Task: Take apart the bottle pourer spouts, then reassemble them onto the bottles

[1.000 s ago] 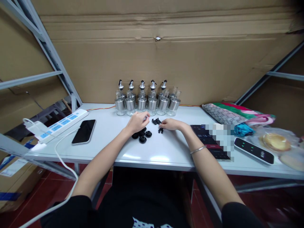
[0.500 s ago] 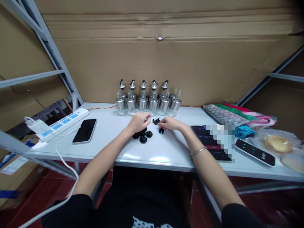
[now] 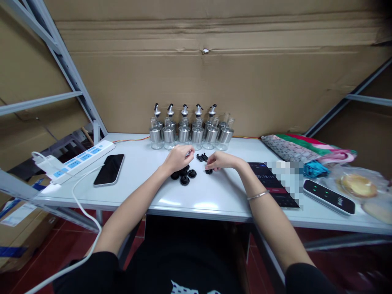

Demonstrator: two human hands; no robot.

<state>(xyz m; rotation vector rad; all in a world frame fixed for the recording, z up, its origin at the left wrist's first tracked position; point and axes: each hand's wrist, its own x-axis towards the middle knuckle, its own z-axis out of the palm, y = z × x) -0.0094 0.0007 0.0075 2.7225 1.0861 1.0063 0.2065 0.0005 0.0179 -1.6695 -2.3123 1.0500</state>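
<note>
Watching from next to the table (image 3: 139,167), I'd guess this is a bit under halfway, going by the bottles (image 3: 184,132). Five in the back row have spouts (image 3: 184,109) on. The one at the right end of that row and all six up front have bare necks, so seven without, by my count. Plenty of loose stuff is lying out too: black stoppers (image 3: 184,180) bunched just on the near side of the left hand (image 3: 180,157), then two little clusters of black pieces, the far bits (image 3: 202,157) between the hands and the near bits (image 3: 209,171) right at the fingertips of the right hand (image 3: 219,160).

Grip-wise, the left is curled up nearly closed with a small pale glint at the fingers, can't tell what it's got. The right has thumb and fingers drawn close together, down at the near bits; can't tell if one's actually pinched or just touched.
</note>
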